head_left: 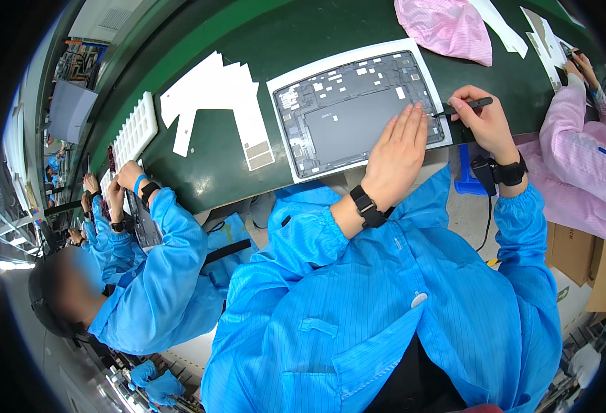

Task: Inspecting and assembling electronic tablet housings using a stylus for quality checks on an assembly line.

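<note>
A grey tablet housing (358, 113), dotted with small white and dark patches, lies on a white sheet (280, 88) near the table's front edge. My left hand (401, 141) rests flat on the housing's lower right part, its fingers stretched out together and covering some of it. At the housing's right edge, my right hand (485, 124) is closed around slim black tweezers (474, 104). Their tips point left and reach the rim close to my left fingertips. Whether they pinch anything is too small to tell.
Left of the housing lie white backing sheets (210, 96) with grey pieces, and a white slotted tray (136, 131). A pink cloth (447, 27) lies at the back. A co-worker in blue (158, 275) works at left, another in pink (578, 151) at right. The green table (213, 186) spans the front.
</note>
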Motion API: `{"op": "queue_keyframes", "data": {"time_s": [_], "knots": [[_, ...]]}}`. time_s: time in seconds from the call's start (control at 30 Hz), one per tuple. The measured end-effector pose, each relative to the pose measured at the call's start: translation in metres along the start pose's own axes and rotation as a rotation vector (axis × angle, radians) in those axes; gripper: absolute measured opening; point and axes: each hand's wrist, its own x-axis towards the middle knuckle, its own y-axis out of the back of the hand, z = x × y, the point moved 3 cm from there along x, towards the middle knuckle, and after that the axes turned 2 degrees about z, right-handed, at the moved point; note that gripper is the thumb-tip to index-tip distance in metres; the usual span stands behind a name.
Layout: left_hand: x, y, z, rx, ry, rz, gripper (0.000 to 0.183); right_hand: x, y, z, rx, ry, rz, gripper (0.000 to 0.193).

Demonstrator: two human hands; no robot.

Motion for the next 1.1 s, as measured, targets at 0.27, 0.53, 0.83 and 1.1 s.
{"op": "queue_keyframes", "data": {"time_s": [0.27,0.53,0.83,1.1], "knots": [[0.001,0.001,0.005,0.045,0.000,0.077,0.049,-0.008,-0.008,0.001,-0.121,0.055,0.094,0.017],[0.010,-0.004,0.010,0.232,-0.052,0.142,0.046,-0.004,-0.009,-0.013,-0.243,0.101,0.069,0.017],[0.009,-0.003,0.013,0.300,-0.060,0.144,0.043,-0.016,0.028,0.012,0.393,-0.052,0.514,0.027],[-0.011,0.027,0.007,0.264,0.023,0.185,0.050,-0.019,0.013,0.017,0.431,-0.105,0.589,0.029]]}}
